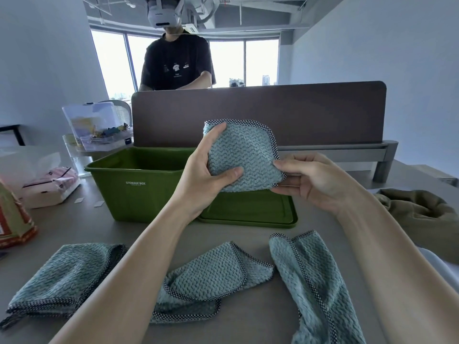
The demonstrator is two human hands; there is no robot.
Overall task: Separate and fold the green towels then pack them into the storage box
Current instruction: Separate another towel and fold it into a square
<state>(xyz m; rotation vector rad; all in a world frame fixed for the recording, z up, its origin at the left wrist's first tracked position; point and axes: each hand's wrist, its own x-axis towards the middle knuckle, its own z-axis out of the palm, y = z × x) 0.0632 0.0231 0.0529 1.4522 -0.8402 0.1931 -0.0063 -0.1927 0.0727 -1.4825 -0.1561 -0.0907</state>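
Observation:
I hold a folded green towel (244, 155) with checkered trim up in the air, above the box's right end and the lid. My left hand (206, 175) grips its left side, thumb in front. My right hand (313, 180) pinches its lower right corner. The green storage box (139, 184) stands open just behind and to the left. Its lid (250, 209) lies flat beside it on the right. Three more green towels lie on the table near me: one folded at the left (62, 276), one rumpled in the middle (211, 279), one stretched out at the right (310, 281).
An olive cloth (419, 214) is bunched at the right edge. A pink and white packet (52, 184) and a printed bag (12, 219) sit at the left. Clear plastic boxes (99, 125) stand behind the storage box. A brown divider (323, 112) crosses the table; a person stands behind it.

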